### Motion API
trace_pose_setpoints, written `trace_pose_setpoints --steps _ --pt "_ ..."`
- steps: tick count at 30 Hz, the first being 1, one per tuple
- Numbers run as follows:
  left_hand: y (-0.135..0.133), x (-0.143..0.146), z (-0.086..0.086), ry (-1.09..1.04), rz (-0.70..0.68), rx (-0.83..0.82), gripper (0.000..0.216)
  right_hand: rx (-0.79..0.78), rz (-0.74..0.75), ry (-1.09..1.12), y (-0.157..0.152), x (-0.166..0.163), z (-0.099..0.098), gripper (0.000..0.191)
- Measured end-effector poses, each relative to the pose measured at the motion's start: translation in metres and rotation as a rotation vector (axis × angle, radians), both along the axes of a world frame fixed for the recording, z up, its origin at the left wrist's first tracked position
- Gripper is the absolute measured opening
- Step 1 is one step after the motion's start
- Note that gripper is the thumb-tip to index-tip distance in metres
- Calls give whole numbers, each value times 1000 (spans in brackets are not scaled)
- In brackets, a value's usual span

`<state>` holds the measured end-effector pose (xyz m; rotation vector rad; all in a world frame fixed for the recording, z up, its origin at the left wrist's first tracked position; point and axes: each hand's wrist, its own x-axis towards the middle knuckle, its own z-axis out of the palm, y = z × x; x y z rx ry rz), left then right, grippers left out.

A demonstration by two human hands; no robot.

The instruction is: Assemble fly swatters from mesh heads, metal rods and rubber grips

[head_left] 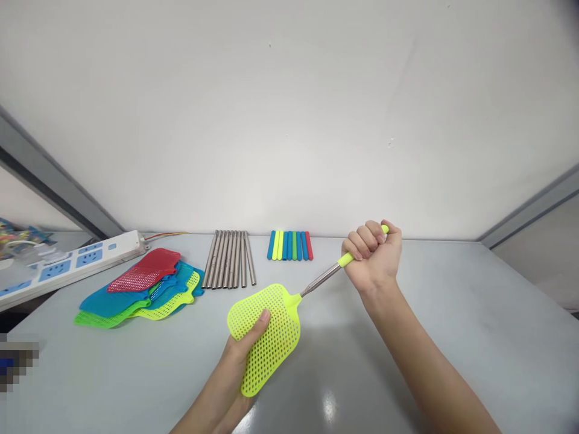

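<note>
A yellow-green fly swatter (275,328) is held between my two hands above the table. My left hand (246,343) grips its perforated head, thumb on top and fingers hidden beneath. From the head's neck a metal rod (321,278) slants up to the right into a yellow-green handle sleeve (346,260). My right hand (373,253) is closed around that sleeve, whose end pokes out above the fist. Behind them lies a row of metal rods (228,259), beside several short coloured sleeves (289,246) in blue, yellow, green and red.
At the left, loose swatter heads in red (149,268), blue, green and yellow overlap in a pile. A white power strip (85,259) with a plug in it runs along the table's left edge. Behind the grey table (452,313) rises a pale wall (289,120).
</note>
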<state>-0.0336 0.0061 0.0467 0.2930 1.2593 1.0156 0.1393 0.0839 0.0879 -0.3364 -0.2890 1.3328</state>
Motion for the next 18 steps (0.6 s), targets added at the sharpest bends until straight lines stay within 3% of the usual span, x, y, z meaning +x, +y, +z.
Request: trace_pose_setpoints --steps 10,18 --pt "1 4 -5 -9 -83 -79 33 123 181 -27 -3 2 4 37" --pt "0 0 -6 -23 -69 -92 33 158 206 15 0 4 -3 38"
